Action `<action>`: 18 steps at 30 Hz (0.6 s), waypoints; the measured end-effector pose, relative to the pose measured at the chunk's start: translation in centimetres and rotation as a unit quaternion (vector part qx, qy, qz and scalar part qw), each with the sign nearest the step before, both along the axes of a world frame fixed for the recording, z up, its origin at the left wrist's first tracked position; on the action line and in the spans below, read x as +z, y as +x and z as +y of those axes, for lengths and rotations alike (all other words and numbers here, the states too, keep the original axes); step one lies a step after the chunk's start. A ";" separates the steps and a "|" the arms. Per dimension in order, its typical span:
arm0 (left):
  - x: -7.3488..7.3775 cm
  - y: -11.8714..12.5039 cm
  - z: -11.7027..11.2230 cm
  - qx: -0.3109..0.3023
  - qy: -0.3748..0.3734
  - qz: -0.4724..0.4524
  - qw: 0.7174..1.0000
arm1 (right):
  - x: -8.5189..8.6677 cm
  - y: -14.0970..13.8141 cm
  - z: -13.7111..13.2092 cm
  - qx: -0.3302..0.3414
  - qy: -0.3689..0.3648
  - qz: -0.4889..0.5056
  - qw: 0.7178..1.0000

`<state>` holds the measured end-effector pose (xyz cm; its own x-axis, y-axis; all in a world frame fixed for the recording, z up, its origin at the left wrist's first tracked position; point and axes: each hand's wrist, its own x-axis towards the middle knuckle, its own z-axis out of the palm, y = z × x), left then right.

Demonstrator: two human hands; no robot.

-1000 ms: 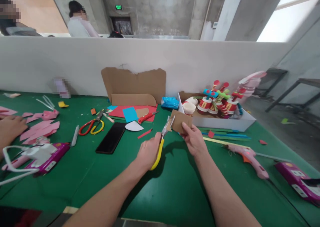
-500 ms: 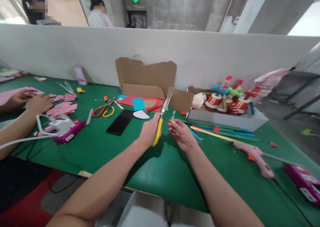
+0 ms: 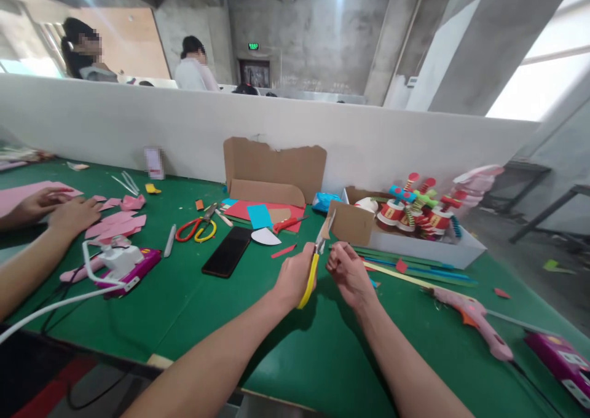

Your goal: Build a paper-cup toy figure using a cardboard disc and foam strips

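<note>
My left hand (image 3: 292, 276) is closed around the yellow-handled scissors (image 3: 308, 281), whose blades point up and away from me. A scrap of brown-white material shows by the blades, but I cannot tell whether they grip it. Just right of the scissors, my right hand (image 3: 348, 273) has its fingers curled tightly together, and whatever they pinch is hidden. Beyond both hands stands a brown cardboard flap (image 3: 353, 222) of a white box (image 3: 424, 255). A thin red strip (image 3: 283, 251) lies left of the blades, near a white half-round piece (image 3: 266, 237).
Left of my hands are a black phone (image 3: 227, 252) and red-and-yellow-handled pliers (image 3: 197, 224). Several paper strips (image 3: 415, 273) and a pink glue gun (image 3: 474, 319) lie right. Decorated cups (image 3: 391, 212) fill the box. A co-worker's hands (image 3: 69, 215) handle pink pieces at far left.
The camera view has tilted upward. My left hand with the scissors has come closer to my right hand. The small pale piece at my right fingertips no longer shows.
</note>
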<state>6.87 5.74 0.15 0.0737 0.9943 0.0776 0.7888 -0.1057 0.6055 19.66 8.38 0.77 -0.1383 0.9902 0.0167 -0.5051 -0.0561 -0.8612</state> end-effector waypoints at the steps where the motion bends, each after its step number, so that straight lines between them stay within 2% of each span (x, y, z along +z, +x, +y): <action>1: 0.0 0.0 -0.1 -0.002 0.007 0.028 1.000 | 0.1 0.1 0.0 -0.003 0.004 0.001 1.000; 7: 0.4 0.4 -0.1 0.004 0.058 0.054 0.997 | 0.3 0.9 0.5 -0.009 0.005 0.035 0.999; 11: 1.0 1.3 0.9 -0.018 0.083 0.010 0.996 | 0.5 1.2 0.6 0.007 0.007 0.055 0.998; 15: -0.2 2.0 1.4 -0.017 0.092 -0.038 0.995 | 0.4 1.1 0.7 -0.001 -0.004 0.068 0.998; 18: -1.5 2.1 1.0 -0.005 0.069 -0.003 0.998 | 0.0 1.3 1.0 -0.040 -0.004 0.077 0.996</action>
